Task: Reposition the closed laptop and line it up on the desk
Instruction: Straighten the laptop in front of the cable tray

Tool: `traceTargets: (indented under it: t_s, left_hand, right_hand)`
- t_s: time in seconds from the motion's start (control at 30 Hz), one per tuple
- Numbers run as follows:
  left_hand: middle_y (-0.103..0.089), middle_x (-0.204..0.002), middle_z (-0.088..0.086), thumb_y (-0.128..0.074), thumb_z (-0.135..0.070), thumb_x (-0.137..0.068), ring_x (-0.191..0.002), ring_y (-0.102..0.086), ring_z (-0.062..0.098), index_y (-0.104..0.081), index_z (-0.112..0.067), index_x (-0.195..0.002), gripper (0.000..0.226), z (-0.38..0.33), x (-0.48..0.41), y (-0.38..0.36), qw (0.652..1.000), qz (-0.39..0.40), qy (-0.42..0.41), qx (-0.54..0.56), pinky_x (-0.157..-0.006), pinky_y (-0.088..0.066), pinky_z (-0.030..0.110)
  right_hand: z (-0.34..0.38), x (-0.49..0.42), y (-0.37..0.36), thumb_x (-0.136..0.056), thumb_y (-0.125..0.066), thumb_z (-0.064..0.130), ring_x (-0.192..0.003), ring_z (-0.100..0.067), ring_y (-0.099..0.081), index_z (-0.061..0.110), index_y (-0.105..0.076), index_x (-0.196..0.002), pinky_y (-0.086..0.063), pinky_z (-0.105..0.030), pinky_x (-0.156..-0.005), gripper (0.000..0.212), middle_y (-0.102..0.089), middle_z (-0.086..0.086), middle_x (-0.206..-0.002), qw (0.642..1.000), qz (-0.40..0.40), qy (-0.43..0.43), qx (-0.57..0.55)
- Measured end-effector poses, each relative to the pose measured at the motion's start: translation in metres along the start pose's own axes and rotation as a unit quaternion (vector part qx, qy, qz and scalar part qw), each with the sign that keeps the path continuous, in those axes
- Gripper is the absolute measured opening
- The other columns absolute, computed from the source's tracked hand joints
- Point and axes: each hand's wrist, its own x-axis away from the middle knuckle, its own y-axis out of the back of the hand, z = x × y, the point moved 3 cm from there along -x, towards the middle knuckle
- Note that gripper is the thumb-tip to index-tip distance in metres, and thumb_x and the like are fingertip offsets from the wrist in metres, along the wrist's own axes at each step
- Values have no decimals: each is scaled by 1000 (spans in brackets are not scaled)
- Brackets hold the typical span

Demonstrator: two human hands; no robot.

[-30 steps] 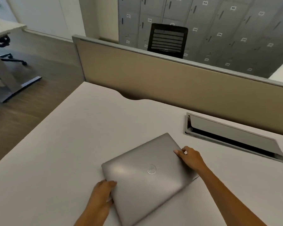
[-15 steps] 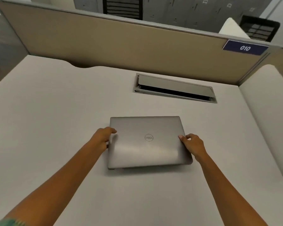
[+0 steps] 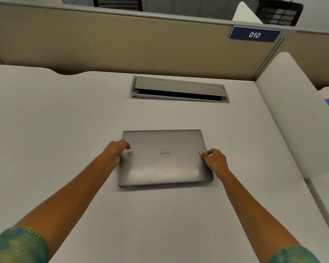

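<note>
A closed grey laptop (image 3: pixel 171 164) with a round logo on its lid lies flat on the white desk (image 3: pixel 55 130), its edges roughly parallel to the desk's back edge. My left hand (image 3: pixel 117 150) grips its left edge, fingers curled over the lid. On the opposite side, my right hand (image 3: pixel 215 161) holds the right edge with the thumb on the lid. Both forearms reach in from the bottom of the view.
A grey cable hatch (image 3: pixel 179 90) with its flap partly raised sits in the desk behind the laptop. A tan partition (image 3: pixel 122 44) with a blue "010" label (image 3: pixel 254 34) runs along the back. A white side divider (image 3: pixel 292 120) bounds the desk on the right.
The laptop has turned from a skewed angle to square with the desk. The view has swung right and down. Both hands have stayed on its side edges.
</note>
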Motion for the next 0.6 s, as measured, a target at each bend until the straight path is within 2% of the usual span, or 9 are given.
traceTargets:
  t_s: [0.3,0.37,0.47,0.6]
  left_hand:
    - [-40,-144,22,-58,-2,-84,-128,-42,39,-40,3,-137,56,-4,-3,-11,998,-29,-24,-49,-105,-41,46]
    - [-42,-143,22,-58,-3,-85,-127,-44,40,-41,3,-136,54,-2,-3,-13,998,-34,-25,-54,-106,-41,47]
    - [-42,-142,22,-57,-3,-85,-127,-44,39,-41,4,-136,53,0,-5,-15,997,-37,-26,-60,-105,-42,46]
    - [-44,-141,22,-58,-4,-85,-126,-45,39,-44,3,-132,50,1,-7,-17,997,-38,-30,-67,-102,-41,44]
  right_hand:
    - [-1,-4,2,-90,-58,40,-93,-36,-63,-4,-65,-99,-50,-42,-81,45,-69,-21,-99,1000,-6,21,20]
    - [-2,-6,4,-90,-58,40,-85,-36,-63,-2,-64,-82,-50,-42,-76,43,-68,-21,-87,999,-1,23,30]
    - [-4,-9,5,-89,-58,40,-63,-28,-52,12,-42,-54,-39,-35,-61,47,-49,-7,-57,999,5,15,48]
    - [-4,-13,6,-88,-58,40,-54,-22,-42,15,-33,-50,-30,-31,-54,52,-40,-2,-51,998,10,11,66]
